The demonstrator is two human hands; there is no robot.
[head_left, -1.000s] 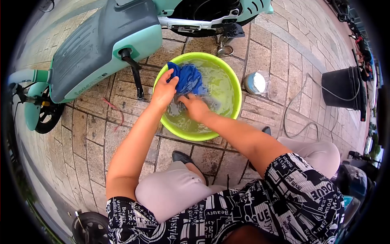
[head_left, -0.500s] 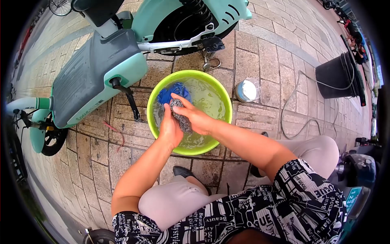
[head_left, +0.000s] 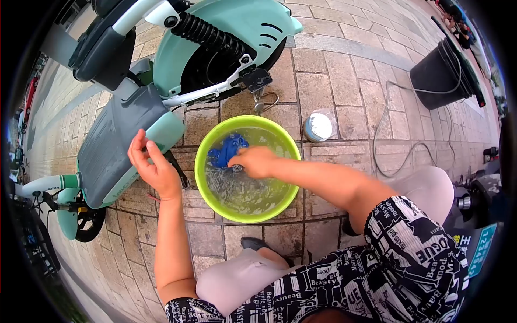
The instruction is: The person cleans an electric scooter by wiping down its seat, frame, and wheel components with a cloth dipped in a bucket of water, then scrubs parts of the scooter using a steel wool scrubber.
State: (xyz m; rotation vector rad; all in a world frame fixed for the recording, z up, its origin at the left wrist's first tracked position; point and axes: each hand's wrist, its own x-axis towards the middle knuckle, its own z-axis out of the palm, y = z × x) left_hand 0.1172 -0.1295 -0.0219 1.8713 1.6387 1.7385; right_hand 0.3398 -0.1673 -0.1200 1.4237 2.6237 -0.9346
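My right hand is over the water in a lime-green basin, its fingers closed around a grey metal scourer. Most of the scourer is hidden under that hand. A crumpled blue cloth lies in the water just beyond my fingertips. My left hand is raised to the left of the basin, open and holding nothing, with its fingers loosely curled. Beneath and behind it in view is the grey footboard of a mint-green electric scooter.
Right of the basin stands a small tub with white contents and a clear plastic bag around it. A black bucket is farther right, with a grey cord trailing over the paving. The scooter's kickstand is beyond the basin.
My left hand has let go of the scourer and moved left, out of the basin. My right hand keeps the scourer, now lower at the water. The view has shifted slightly.
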